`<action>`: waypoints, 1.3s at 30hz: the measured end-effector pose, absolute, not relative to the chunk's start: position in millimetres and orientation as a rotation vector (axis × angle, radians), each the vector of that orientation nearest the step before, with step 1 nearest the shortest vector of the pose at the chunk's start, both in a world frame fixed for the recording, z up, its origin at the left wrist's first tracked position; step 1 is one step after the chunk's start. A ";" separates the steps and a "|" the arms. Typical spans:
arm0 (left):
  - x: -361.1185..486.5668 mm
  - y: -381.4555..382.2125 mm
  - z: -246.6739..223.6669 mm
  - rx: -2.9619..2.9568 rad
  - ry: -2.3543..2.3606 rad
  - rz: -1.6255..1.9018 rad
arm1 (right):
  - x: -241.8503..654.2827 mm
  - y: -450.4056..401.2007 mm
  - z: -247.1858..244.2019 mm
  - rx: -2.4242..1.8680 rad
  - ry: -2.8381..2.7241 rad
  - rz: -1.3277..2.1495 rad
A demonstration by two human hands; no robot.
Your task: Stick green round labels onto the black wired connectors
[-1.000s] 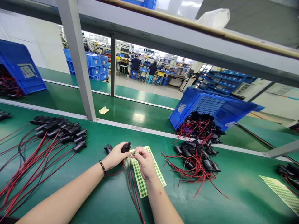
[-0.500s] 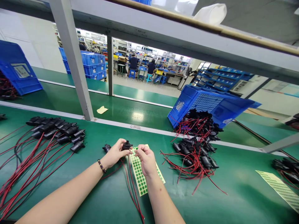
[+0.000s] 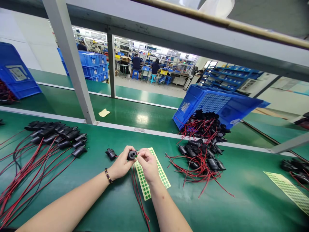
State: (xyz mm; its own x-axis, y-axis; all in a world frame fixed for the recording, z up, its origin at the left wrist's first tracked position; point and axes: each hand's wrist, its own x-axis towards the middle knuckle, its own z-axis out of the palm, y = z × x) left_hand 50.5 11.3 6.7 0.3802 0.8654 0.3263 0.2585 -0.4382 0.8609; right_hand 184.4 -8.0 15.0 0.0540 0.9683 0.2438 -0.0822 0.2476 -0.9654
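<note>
My left hand (image 3: 124, 163) is closed around a small black pump (image 3: 131, 155), its round ported end turned up toward me. Red and black wires (image 3: 138, 196) trail from it down the bench. Thumb and forefinger of my right hand (image 3: 147, 163) pinch a green round sticker (image 3: 136, 156) against the pump's side; most of the sticker is hidden. Beneath the right hand lies a pale sheet of green round stickers (image 3: 145, 187), with some spots bare. A second black pump (image 3: 111, 154) rests on the bench just left of my left hand.
Many wired pumps lie in rows (image 3: 65, 135) at left. More spill from a tipped blue crate (image 3: 200, 96) onto the bench (image 3: 101, 206) at right. Another sticker sheet (image 3: 287, 190) is at far right. A grey post (image 3: 72, 61) and overhead shelf beam (image 3: 169, 38) frame the bench.
The right hand has brought the green sticker left to the pump. My left hand has tilted the pump so its end faces me. The view has shifted slightly.
</note>
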 end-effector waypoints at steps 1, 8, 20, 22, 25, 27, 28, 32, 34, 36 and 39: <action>50.4 11.1 6.4 1.911 0.966 1.049 | 184.5 -8.1 14.8 -0.979 -1.223 1.035; 51.4 10.3 4.7 1.932 0.960 1.051 | 183.9 -7.8 12.9 -0.994 -1.275 0.976; 51.5 9.8 -3.2 1.989 0.985 1.057 | 180.5 -14.3 17.2 -1.075 -1.331 0.802; 51.5 10.1 -4.7 2.000 0.991 1.065 | 180.6 -15.0 17.4 -1.079 -1.347 0.779; 51.8 10.7 -6.0 2.017 0.995 1.073 | 179.9 -16.2 18.0 -1.089 -1.370 0.740; 52.1 11.1 -6.4 2.035 1.000 1.079 | 178.8 -17.2 18.8 -1.101 -1.382 0.713; 52.2 11.3 -6.6 2.047 1.006 1.086 | 178.3 -17.7 19.3 -1.110 -1.386 0.697; 51.6 12.5 -8.0 2.128 1.026 1.134 | 177.0 -18.1 19.4 -1.149 -1.379 0.655; 50.6 13.1 -8.6 2.183 1.017 1.160 | 177.6 -16.4 17.1 -1.148 -1.345 0.720; 49.2 13.4 -8.3 2.237 0.982 1.162 | 178.7 -13.8 14.0 -1.133 -1.275 0.882; 47.1 13.2 -5.6 2.256 0.892 1.116 | 180.3 -10.1 11.0 -1.099 -1.123 1.161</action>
State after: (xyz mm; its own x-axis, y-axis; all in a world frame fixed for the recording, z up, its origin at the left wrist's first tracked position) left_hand 47.1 13.2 -5.6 0.4587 0.7235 0.5158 0.3441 -0.6798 0.6477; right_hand 180.3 -10.1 11.0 0.0613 0.9954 0.0740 -0.1074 0.0803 -0.9910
